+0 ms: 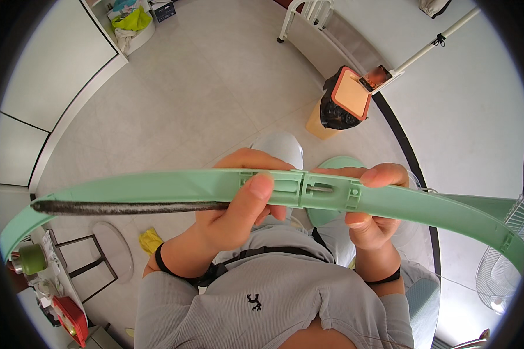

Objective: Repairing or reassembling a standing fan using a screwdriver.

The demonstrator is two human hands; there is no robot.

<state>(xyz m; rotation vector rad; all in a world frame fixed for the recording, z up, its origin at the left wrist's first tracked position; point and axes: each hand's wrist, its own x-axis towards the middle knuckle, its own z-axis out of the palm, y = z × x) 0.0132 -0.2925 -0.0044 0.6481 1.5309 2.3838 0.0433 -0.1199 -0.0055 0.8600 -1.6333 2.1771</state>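
A long curved mint-green plastic hoop [436,203] stretches across in front of me, its two ends meeting at a narrow seam near the middle. My left hand [239,198] grips it just left of the seam, thumb pressed on the near face and fingers behind. Right of the seam my right hand [375,200] pinches the band, index finger over the top edge and thumb below. A small metal piece, maybe a screw, sits in a slot [320,189] between the hands. Along the left part runs a dark, fuzzy-looking strip [128,207]; how it is attached I cannot tell.
Below the hoop shows a round green piece [335,163], and at right a wire grille [495,279]. Ahead stand a lidded bin [332,110] with a black bag and a phone [375,78] on a pole. A cluttered table [70,279] is at left, white cabinets [52,64] beyond.
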